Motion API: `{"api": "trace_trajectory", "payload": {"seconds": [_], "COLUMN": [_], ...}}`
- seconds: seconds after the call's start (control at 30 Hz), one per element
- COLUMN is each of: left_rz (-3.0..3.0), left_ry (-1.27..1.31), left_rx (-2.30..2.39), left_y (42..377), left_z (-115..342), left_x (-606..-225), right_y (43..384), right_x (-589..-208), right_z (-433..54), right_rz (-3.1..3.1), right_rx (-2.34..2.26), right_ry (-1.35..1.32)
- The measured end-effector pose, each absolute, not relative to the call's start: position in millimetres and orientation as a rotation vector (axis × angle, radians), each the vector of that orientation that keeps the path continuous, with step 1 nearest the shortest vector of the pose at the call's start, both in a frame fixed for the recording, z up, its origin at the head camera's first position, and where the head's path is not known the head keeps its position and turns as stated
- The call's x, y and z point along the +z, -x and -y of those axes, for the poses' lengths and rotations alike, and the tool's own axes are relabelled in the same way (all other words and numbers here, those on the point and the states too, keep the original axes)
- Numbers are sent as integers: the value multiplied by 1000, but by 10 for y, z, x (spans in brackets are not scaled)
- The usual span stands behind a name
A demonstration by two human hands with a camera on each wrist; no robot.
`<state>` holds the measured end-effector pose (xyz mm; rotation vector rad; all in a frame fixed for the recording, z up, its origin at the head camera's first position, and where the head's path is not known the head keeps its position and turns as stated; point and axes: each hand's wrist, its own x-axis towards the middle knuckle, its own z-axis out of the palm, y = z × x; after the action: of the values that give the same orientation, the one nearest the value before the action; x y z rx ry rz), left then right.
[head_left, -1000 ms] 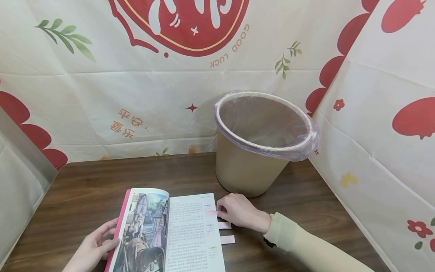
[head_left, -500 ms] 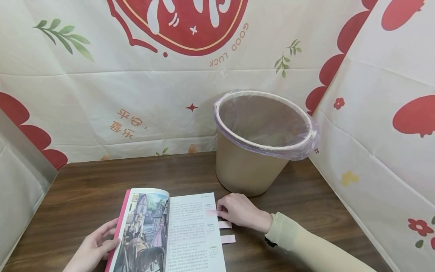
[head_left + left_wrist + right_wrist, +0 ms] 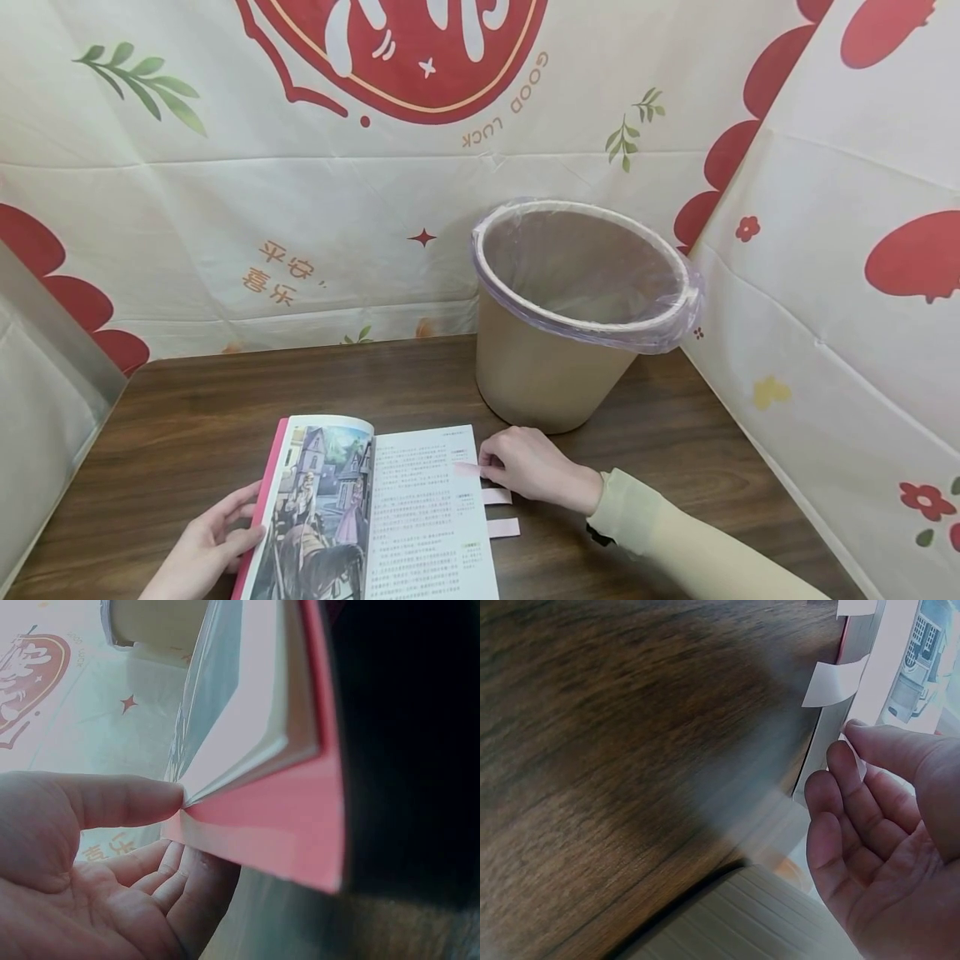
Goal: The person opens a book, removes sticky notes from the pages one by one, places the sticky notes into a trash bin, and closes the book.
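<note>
An open book [image 3: 420,533] lies at the front of the table, an illustration on its left page and printed text on its right. My left hand [image 3: 206,542] grips its left edge; the left wrist view has the thumb over the pages and the fingers beneath the pink cover [image 3: 277,832]. At the right page's outer edge, my right hand [image 3: 532,467] pinches a pale pink sticky tab [image 3: 467,470] between thumb and index finger. Two more tabs, an upper one [image 3: 497,497] and a lower one [image 3: 503,527], stick out below that hand. The book's bottom is cut off.
A beige trash bin [image 3: 555,367] with a thin purple liner [image 3: 656,337] over its rim stands behind my right hand. Printed cloth [image 3: 375,208] hangs along the back and sides of the dark wooden table [image 3: 195,417].
</note>
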<state>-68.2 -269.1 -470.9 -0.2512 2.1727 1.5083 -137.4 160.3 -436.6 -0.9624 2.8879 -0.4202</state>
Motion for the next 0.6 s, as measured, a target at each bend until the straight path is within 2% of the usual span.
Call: {"api": "trace_trajectory", "payload": {"seconds": [0.6], "left_rz": [-2168], "left_ry": [194], "left_rx": [1516], "left_y": [666], "left_z": [2689], "left_x": [-4667], "right_y": [1355], "right_x": [-4376], "right_z": [-1627], "right_rz": [-2904], "right_rx": [-415], "right_ry": [1012]}}
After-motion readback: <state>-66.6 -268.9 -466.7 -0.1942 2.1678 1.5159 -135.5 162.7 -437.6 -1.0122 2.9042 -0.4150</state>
